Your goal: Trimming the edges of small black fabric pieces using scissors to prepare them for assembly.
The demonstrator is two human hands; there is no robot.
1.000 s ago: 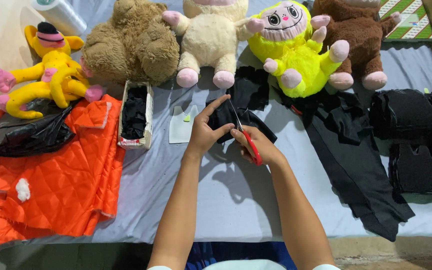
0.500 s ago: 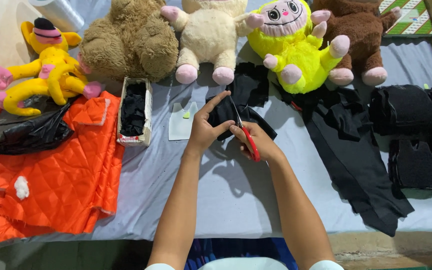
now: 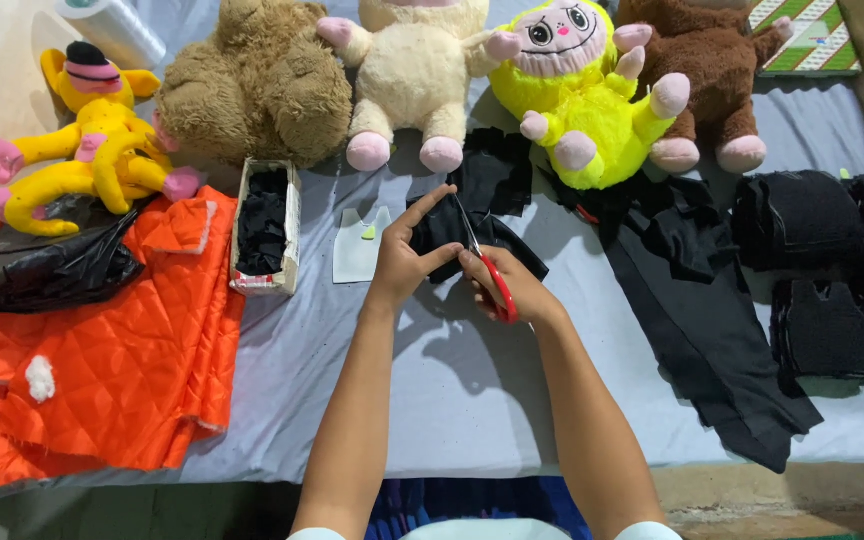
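Fingers point(image 3: 422, 215) of the left hand point(image 3: 404, 262) pinch a black fabric piece point(image 3: 472, 238) taut; the right hand point(image 3: 512, 290) is closed round red-handled scissors point(image 3: 487, 270), blades just beside those fingertips. Best keep the cloth stretched and fingertips clear of the blades — it looks thin, limp, matte, raised slightly off the grey table point(image 3: 472, 390).

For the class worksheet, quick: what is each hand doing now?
Left hand: closed, holding the black fabric piece.
Right hand: closed, holding red-handled scissors.
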